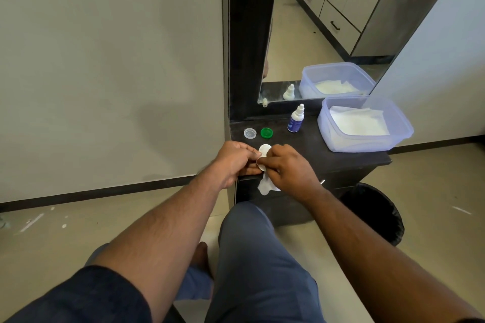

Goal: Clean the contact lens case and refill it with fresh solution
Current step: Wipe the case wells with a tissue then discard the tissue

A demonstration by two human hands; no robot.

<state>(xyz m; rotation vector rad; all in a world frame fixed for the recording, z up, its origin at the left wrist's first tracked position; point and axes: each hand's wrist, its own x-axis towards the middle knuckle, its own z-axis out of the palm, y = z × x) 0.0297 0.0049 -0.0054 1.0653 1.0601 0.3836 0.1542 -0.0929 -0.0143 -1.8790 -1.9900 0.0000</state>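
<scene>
My left hand point(235, 160) pinches the white contact lens case point(263, 152) above the front edge of the dark dresser top point(322, 149). My right hand point(287, 165) grips a white tissue point(266, 186) and holds it against the case; the tissue's loose end hangs below both hands. Behind the hands lie two loose caps, a clear cap point(249, 133) and a green cap point(266, 132). The small solution bottle point(296, 118), white with a blue label, stands upright behind them, its nozzle cap on.
A translucent plastic box point(367, 144) with white tissues sits at the right of the dresser top. A mirror point(315, 34) stands behind it. A black bin point(378, 212) is on the floor under my right forearm. My knee is below the dresser.
</scene>
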